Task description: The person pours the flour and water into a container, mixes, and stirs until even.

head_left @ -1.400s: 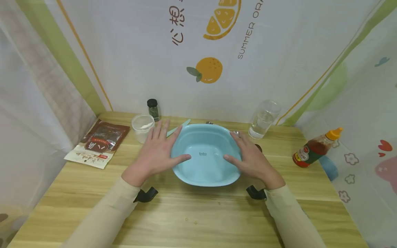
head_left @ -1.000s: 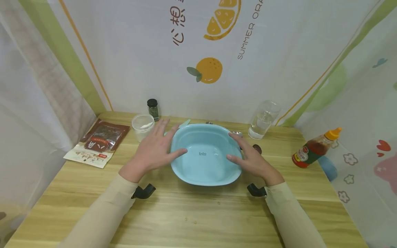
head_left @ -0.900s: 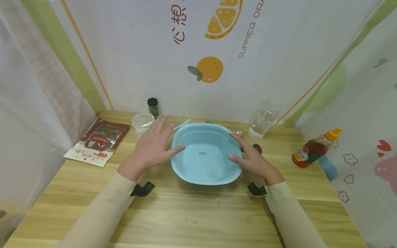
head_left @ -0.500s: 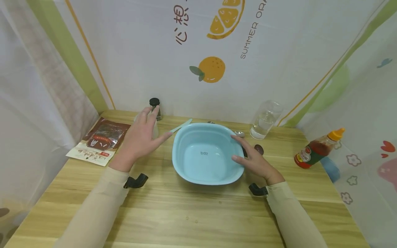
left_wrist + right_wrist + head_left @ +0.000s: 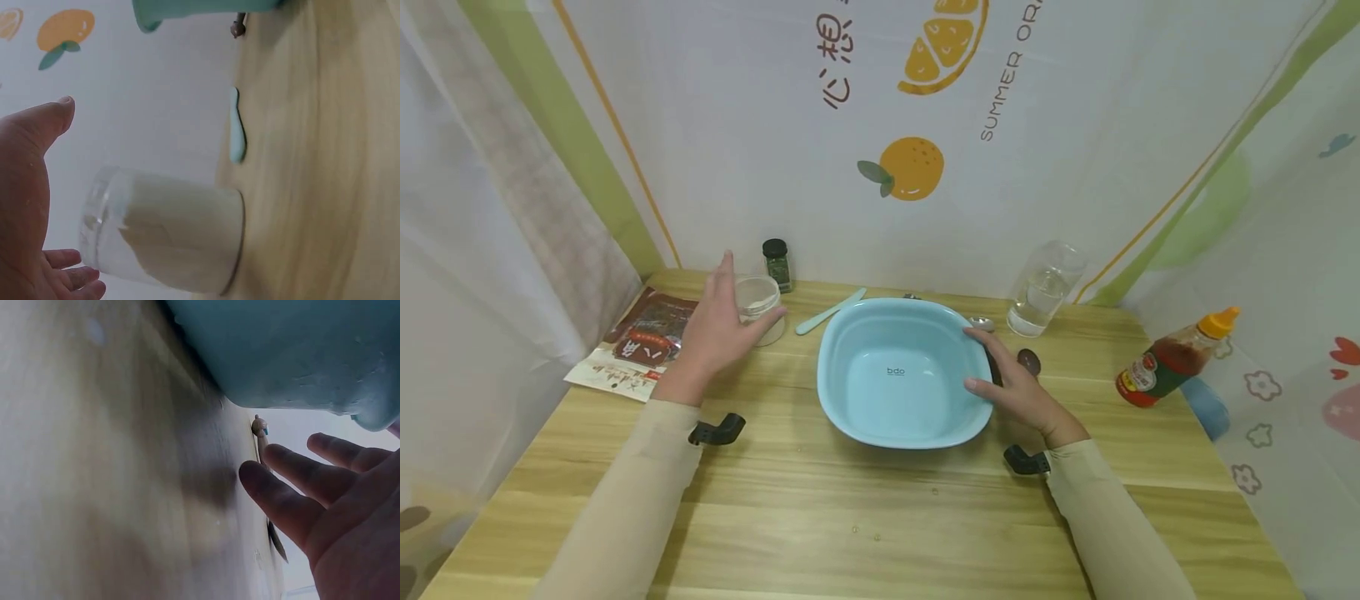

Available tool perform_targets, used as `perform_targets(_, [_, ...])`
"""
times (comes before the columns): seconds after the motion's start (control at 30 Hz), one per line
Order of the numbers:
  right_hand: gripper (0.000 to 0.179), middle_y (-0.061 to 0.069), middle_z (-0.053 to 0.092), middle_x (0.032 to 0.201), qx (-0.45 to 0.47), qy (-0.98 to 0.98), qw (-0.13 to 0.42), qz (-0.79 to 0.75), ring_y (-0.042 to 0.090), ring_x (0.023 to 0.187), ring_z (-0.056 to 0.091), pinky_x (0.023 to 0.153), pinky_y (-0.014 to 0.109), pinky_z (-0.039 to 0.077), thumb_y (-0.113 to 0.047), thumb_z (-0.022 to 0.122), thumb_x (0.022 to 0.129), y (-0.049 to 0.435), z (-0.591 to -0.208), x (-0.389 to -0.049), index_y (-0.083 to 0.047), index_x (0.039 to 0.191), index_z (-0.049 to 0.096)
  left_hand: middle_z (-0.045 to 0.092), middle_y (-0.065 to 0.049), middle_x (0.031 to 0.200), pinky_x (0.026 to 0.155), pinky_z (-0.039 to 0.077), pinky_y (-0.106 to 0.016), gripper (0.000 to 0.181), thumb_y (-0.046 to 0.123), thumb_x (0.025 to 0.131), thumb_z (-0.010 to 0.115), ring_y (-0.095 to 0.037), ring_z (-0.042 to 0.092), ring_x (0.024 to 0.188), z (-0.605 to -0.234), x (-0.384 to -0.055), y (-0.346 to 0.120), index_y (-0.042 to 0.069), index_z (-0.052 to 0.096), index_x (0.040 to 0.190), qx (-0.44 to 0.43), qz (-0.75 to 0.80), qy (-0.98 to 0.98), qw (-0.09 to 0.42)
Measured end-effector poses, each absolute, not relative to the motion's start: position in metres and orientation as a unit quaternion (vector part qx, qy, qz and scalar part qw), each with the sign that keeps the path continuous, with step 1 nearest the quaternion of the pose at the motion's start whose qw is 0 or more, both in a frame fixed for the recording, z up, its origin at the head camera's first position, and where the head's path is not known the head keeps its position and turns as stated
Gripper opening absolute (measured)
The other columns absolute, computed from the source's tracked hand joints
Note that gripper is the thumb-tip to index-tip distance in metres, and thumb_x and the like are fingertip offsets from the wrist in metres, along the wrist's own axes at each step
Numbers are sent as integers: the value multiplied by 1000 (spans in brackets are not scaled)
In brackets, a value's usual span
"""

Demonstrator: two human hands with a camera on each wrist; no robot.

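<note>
My left hand [image 5: 718, 321] is beside a clear jar of white powder [image 5: 756, 292], fingers straight and thumb spread out on its near side. In the left wrist view the jar [image 5: 178, 231] stands on the table with the fingertips close to its mouth. A light blue basin [image 5: 887, 412] sits mid-table, nothing in it. At its right rim is my right hand [image 5: 1022, 392], the thumb over the edge and the fingers along the outside. The right wrist view has these fingers [image 5: 287, 500] extended under the basin's overhanging wall [image 5: 300, 356].
A pale blue spatula-like utensil [image 5: 831, 312] lies behind the basin. At the back left are a black-capped herb jar [image 5: 778, 271] and a brown spice packet [image 5: 651, 329]. On the right are a glass of liquid [image 5: 1037, 296], a spoon [image 5: 981, 323] and a red sauce bottle [image 5: 1172, 362].
My left hand has left the basin's left rim and moved left to the powder jar. My right hand stays by the right rim, and the basin has hardly moved.
</note>
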State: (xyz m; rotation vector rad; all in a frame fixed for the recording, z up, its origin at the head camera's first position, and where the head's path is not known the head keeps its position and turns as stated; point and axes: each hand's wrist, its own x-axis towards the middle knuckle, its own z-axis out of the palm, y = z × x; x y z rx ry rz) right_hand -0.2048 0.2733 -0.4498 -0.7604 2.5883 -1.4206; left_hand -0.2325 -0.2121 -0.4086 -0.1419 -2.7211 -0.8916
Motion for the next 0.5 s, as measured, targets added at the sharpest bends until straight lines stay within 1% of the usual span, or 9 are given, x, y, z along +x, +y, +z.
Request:
perform_targets(0.07, [81,19,22,182,-246,847,49,-469,48,159,36,125,70,38,-27,71,106,274,-451,-205,-18,175,29,23,-35,175,108,48,-82,128,73,98,70,-64,49,141,-413,-235,-214,11,-7,179,-35,-317,-938,133])
perform_targets(0.13, [83,19,20,182,-244,844,54,-474,48,160,35,125,70,36,-27,72,106,275,-451,-204,-18,175,28,24,-35,174,108,47,-83,130,75,97,71,-63,48,141,-417,-238,-216,12,-8,179,-25,-330,-935,130])
perform_targets(0.2, [85,19,17,183,-243,842,60,-478,49,162,29,127,72,32,-28,72,105,276,-451,-205,-18,176,26,24,-35,174,112,44,-83,132,74,96,73,-64,45,145,-421,-239,-218,12,-10,178,-19,-343,-931,124])
perform_targets(0.33, [91,20,9,184,-248,835,74,-486,50,167,12,129,76,22,-34,74,104,277,-452,-207,-18,176,22,23,-34,175,122,35,-81,137,67,95,80,-61,37,153,-431,-241,-221,12,-14,177,-9,-384,-916,116])
perform_targets(0.4, [92,20,9,184,-252,827,81,-495,51,167,13,129,76,22,-34,74,103,277,-453,-208,-19,177,20,16,-32,179,125,29,-81,138,65,94,82,-60,31,158,-437,-242,-223,12,-15,177,-5,-406,-907,112])
perform_targets(0.5, [93,23,15,182,-254,818,89,-509,53,163,24,126,75,30,-34,74,103,277,-454,-208,-21,177,19,8,-29,182,128,24,-80,138,61,94,84,-58,23,162,-446,-244,-223,13,-16,177,-6,-435,-894,106])
